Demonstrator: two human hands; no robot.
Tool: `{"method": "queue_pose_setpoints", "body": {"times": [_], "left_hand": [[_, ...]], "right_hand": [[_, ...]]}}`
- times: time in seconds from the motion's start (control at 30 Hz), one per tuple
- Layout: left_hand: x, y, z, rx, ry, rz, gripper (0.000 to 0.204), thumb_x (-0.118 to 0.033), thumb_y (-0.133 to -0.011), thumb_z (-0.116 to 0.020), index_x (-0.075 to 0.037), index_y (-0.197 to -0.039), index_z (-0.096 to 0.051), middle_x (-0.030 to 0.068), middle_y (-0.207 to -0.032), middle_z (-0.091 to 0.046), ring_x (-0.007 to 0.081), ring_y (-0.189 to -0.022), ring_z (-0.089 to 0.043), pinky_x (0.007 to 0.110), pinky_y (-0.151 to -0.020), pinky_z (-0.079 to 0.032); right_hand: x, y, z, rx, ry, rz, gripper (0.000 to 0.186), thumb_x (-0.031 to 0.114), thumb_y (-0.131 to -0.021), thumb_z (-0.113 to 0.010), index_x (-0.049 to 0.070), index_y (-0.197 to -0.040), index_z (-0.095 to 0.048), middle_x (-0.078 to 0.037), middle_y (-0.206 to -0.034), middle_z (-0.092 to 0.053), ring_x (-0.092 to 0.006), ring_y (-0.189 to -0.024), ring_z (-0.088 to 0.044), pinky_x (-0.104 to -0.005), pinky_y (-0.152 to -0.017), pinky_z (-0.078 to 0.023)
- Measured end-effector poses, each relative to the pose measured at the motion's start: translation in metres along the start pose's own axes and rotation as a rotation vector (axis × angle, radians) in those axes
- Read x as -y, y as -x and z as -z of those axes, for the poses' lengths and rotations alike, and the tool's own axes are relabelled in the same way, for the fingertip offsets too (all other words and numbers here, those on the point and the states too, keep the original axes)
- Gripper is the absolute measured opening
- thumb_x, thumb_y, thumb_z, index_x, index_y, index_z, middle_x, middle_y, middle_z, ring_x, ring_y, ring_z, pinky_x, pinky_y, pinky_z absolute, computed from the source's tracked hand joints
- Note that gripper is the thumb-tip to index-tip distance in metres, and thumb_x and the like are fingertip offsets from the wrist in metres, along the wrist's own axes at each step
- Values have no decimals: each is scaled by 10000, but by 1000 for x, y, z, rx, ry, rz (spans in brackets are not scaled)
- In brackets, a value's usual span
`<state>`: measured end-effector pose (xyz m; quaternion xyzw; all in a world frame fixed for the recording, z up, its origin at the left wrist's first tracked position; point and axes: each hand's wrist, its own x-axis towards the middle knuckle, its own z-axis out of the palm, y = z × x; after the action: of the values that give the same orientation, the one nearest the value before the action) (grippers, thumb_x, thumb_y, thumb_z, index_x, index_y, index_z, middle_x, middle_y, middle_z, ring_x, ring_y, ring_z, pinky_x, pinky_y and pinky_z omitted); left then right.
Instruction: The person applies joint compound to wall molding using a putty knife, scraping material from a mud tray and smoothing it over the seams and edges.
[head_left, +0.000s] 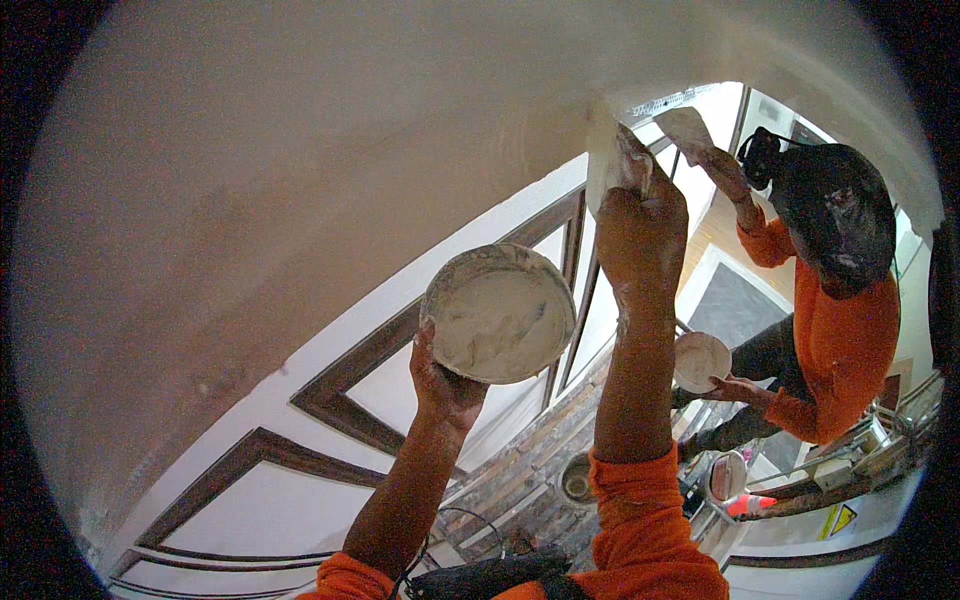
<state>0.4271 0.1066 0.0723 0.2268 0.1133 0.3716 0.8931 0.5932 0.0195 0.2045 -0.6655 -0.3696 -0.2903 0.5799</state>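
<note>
My left hand (447, 388) is closed around the lower rim of a round bowl (498, 314) of pale, wet plaster, smeared up its sides. Raised higher and to the right, my right hand (645, 238) grips a plaster-coated putty knife (604, 165). Its wide blade is up against the curved, plastered surface (480, 150) overhead, and whether the edge touches there I cannot tell. Much of the handle is hidden in my fist. Damp brownish patches mark the surface left of the blade.
At the right, a co-worker (845, 310) in orange raises a broad scraper (685, 128) and holds another plaster bowl (702, 362). White wall panels with dark trim (350, 410) run below. Planks (520, 450), a bucket (577, 480) and an orange cone (750, 504) lie lower down.
</note>
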Motion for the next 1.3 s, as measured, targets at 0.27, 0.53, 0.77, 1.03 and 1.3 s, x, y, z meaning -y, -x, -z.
{"method": "queue_pose_setpoints", "body": {"times": [0.27, 0.53, 0.77, 1.03, 1.3], "left_hand": [[-40, 61, 19, 13, -5, -49, 563, -409, -855, -524, -94, -1303, -390, 132, -1290, -448, 319, -1178, -450, 507, -958, -399], [-83, 112, 43, -48, 54, -67, 561, -427, -845, -529, -102, -1288, -418, 126, -1275, -467, 315, -1177, -453, 519, -962, -387], [-98, 139, 36, 52, -35, -185, 563, -427, -847, -512, -78, -1280, -426, 142, -1248, -489, 315, -1164, -468, 505, -964, -395], [-104, 152, 32, -10, -37, -262, 566, -424, -846, -504, -74, -1283, -419, 155, -1242, -486, 327, -1166, -465, 513, -962, -404], [-76, 120, 35, -114, -19, -211, 581, -452, -808, -557, -119, -1268, -438, 111, -1266, -461, 312, -1172, -446, 523, -956, -402]], "right_hand": [[87, 50, 6, 95, -126, -81, 518, -21, -693, -405, 56, -1179, -565, -185, -1004, -639, -281, -860, -626, -356, -807, -475], [169, 110, 3, 143, -263, 42, 539, -73, -708, -449, 96, -1209, -555, -189, -1066, -628, -326, -923, -639, -387, -811, -506], [233, 163, 2, 313, -519, 155, 576, -67, -663, -468, 77, -1215, -543, -202, -1120, -594, -334, -1010, -604, -389, -889, -474], [171, 160, 25, 305, -781, 51, 372, 54, -869, -461, 15, -1235, -517, -189, -1178, -577, -304, -1064, -583, -385, -921, -448], [46, 89, -70, -219, 8, 712, 461, 22, -752, -587, 153, -1189, -521, -138, -1289, -500, -381, -1207, -441, -482, -937, -403]]}}
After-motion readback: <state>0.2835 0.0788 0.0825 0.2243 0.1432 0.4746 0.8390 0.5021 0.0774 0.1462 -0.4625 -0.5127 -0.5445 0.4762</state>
